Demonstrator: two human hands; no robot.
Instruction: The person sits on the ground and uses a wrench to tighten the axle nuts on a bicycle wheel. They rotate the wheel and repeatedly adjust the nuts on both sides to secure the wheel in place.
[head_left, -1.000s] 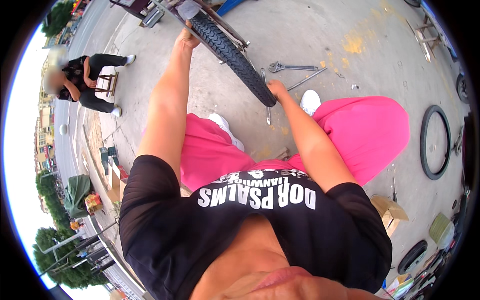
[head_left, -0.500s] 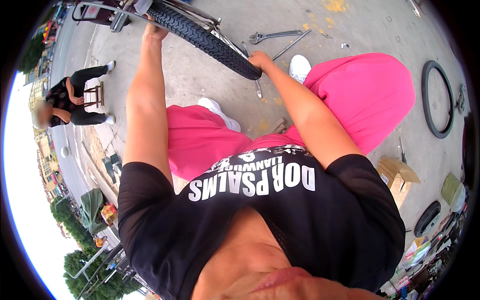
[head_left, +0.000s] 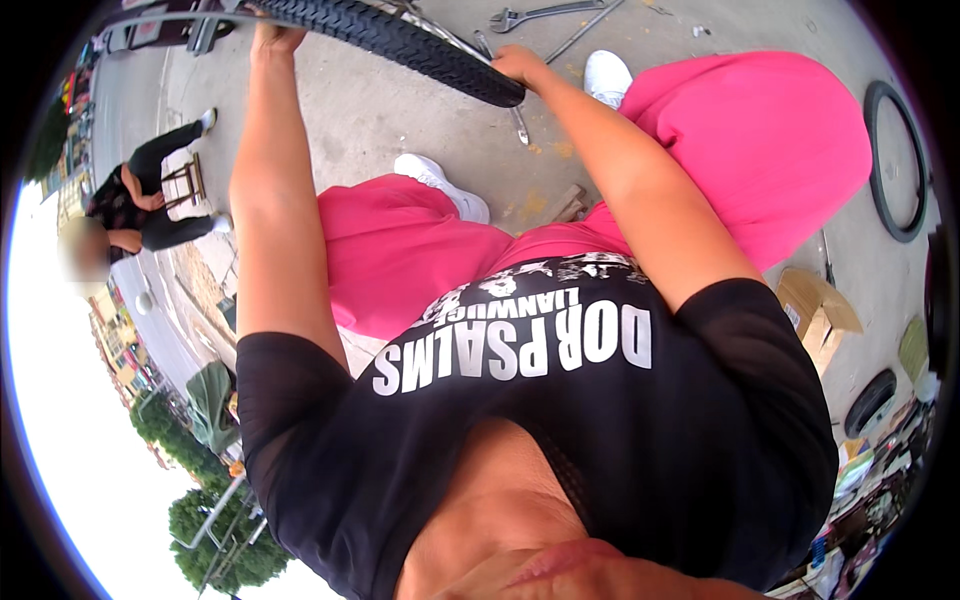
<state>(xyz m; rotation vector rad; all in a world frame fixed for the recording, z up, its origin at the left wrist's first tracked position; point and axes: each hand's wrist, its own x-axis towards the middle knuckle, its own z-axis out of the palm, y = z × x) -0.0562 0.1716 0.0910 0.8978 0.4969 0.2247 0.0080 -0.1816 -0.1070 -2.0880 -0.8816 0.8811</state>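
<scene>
A bicycle wheel (head_left: 400, 52) with a black knobby tyre slants across the top of the head view, its upper part cut off by the edge. My right hand (head_left: 520, 66) is closed on the tyre's side at its lower right end, with the fingertips partly hidden. Beneath the wheel's upper left end is my left hand (head_left: 278, 38), touching or close to the tyre; its fingers are mostly hidden. A slim metal bar (head_left: 521, 126) sticks out from under the tyre near my right hand.
On the concrete lie an adjustable wrench (head_left: 548, 13) and a metal rod (head_left: 585, 30). A loose tyre (head_left: 875, 165) and an opened cardboard box (head_left: 815, 318) are at right, another tyre (head_left: 870, 403) lower down. At left a person (head_left: 140, 195) sits on a wooden stool (head_left: 183, 184).
The wheel, both my hands and the ground tools sit higher in the picture, as the view has shifted. Both hands keep about the same places at the wheel.
</scene>
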